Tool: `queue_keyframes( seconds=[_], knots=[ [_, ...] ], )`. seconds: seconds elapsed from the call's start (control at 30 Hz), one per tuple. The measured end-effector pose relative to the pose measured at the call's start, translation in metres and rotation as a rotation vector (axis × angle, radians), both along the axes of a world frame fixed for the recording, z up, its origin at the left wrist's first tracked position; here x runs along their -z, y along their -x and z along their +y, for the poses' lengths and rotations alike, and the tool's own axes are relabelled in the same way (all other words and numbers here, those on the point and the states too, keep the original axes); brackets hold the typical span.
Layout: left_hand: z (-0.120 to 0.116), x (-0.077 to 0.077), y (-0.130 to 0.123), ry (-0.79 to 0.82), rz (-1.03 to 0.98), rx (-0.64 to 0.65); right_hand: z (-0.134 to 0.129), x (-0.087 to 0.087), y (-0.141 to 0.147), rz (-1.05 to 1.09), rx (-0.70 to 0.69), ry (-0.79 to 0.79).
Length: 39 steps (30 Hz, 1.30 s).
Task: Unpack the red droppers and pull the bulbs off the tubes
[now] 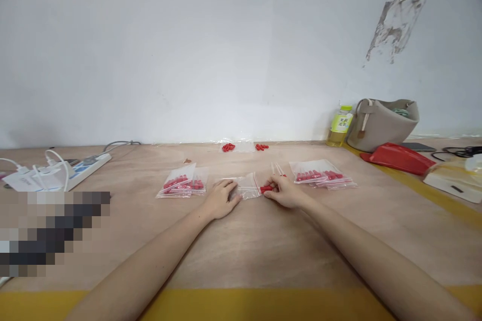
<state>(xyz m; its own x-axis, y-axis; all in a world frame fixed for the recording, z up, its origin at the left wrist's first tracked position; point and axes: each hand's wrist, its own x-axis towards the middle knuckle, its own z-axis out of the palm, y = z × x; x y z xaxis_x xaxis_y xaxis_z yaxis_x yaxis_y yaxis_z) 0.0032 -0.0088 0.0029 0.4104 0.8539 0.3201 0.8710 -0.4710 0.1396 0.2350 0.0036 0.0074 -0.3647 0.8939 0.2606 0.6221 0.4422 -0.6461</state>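
in the head view, the left hand lies palm down with thumb apart from its fingers, which rest on the left part of a clear plastic bag. the bag lies flat on the table, its red-striped edge to the right. the right hand pinches a red piece between thumb and fingers, right at that edge; i cannot tell whether its tip is inside. thin white sticks show just beyond the right hand.

to the left lies a pile of filled bags, to the right another pile. farther off, near the wall, sit two small heaps of red pieces. at the far right stand a bottle and a grey pouch; at the left is a power strip.
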Motion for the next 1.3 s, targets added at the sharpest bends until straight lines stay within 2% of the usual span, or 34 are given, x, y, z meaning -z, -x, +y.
queue_keyframes(
  seconds=[0.07,0.17,0.23,0.3,0.37,0.47,0.5,0.57,0.7,0.87,0.97,1.1,1.3],
  knots=[
    [-0.009,-0.002,-0.006,-0.039,0.065,-0.108,0.001,0.0,-0.005,0.157,0.046,0.037],
    [-0.022,-0.008,-0.013,-0.052,0.187,-0.282,0.003,-0.009,-0.018,0.387,0.131,0.093],
    [-0.024,-0.013,-0.015,-0.055,0.238,-0.341,0.006,-0.017,-0.03,0.527,0.199,0.117],
    [-0.021,-0.016,-0.013,-0.097,0.232,-0.304,0.01,-0.02,-0.043,0.646,0.298,0.071],
    [-0.015,-0.016,-0.009,-0.14,0.168,-0.138,0.014,-0.018,-0.054,0.698,0.415,-0.071],
    [-0.004,-0.011,-0.001,-0.079,0.04,0.157,0.022,-0.006,-0.064,0.575,0.544,-0.356],
    [-0.002,-0.008,0.001,-0.032,0.018,0.209,0.025,-0.001,-0.065,0.494,0.554,-0.433],
    [0.001,-0.003,0.003,0.054,0.011,0.232,0.028,0.009,-0.067,0.318,0.527,-0.539],
    [0.003,0.001,0.003,0.174,0.032,0.154,0.029,0.018,-0.066,-0.035,0.393,-0.544],
    [0.007,0.002,-0.001,0.298,0.133,0.056,0.022,0.011,-0.062,-0.281,0.341,-0.44],
    [0.009,0.002,-0.006,0.307,0.168,0.001,0.02,0.009,-0.059,-0.292,0.364,-0.37],
    [0.015,0.002,-0.011,0.31,0.193,-0.106,0.023,0.012,-0.057,-0.207,0.467,-0.284],
    [0.038,-0.001,-0.011,0.215,0.218,-0.273,0.025,0.011,-0.059,-0.153,0.602,-0.231]
  ],
)
